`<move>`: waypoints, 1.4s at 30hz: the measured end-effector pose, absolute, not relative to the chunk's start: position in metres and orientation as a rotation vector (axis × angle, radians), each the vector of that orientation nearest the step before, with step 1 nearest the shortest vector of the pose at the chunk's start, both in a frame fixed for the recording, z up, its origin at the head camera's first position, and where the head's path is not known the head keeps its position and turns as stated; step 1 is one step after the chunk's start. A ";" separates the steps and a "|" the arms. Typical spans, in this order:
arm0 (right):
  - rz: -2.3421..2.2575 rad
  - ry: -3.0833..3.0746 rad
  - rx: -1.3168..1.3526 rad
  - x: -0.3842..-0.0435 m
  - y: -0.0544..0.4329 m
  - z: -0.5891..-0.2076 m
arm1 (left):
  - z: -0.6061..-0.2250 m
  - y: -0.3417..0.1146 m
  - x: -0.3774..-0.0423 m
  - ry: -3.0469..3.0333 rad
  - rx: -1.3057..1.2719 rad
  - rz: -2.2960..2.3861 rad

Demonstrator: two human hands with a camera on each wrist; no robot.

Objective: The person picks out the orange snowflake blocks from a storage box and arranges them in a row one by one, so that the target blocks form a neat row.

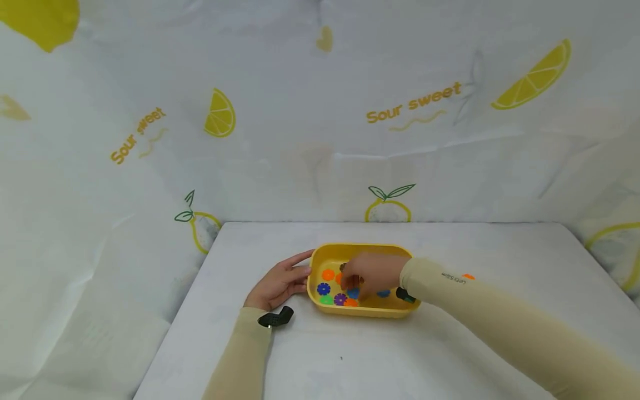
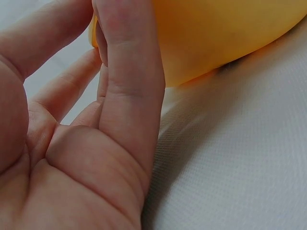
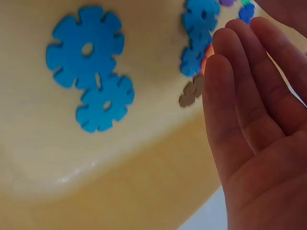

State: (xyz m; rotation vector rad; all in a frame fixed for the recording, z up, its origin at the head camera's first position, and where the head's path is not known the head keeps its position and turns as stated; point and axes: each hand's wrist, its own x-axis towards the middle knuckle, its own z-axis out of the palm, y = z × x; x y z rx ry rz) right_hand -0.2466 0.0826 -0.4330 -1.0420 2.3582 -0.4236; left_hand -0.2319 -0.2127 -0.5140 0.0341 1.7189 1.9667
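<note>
A yellow plastic basin (image 1: 365, 312) with rounded corners holds several flat, notched snowflake discs, among them a dark blue disc (image 1: 323, 289), a purple disc (image 1: 340, 300) and an orange disc (image 1: 328, 275). At the basin's left end, my left hand (image 1: 276, 282) touches the wall with fairly straight fingers. My right hand (image 1: 375, 270), slightly blurred, reaches down inside over the discs. In the right wrist view its fingers (image 3: 223, 100) are loosely bent, and nothing shows held between them. Two joined blue discs (image 3: 103, 103) lie on the basin floor beside that hand.
The basin stands on a white-covered table (image 1: 325, 361). Behind it rises a white cloth backdrop (image 1: 280, 166) printed with lemons. A small orange piece (image 1: 468, 276) shows just beyond the right sleeve. Each wrist carries a black device (image 1: 276, 317).
</note>
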 end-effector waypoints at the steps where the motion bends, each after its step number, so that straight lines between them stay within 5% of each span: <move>1: -0.407 2.354 -1.061 -0.246 0.081 -0.436 | -0.514 -0.212 -0.232 1.716 0.034 1.967; 26: -0.293 2.312 -1.272 -0.241 0.064 -0.450 | -0.509 -0.210 -0.230 1.710 0.093 1.981; 42: -0.551 2.361 -1.053 -0.250 0.071 -0.437 | -0.511 -0.213 -0.233 1.688 0.052 1.991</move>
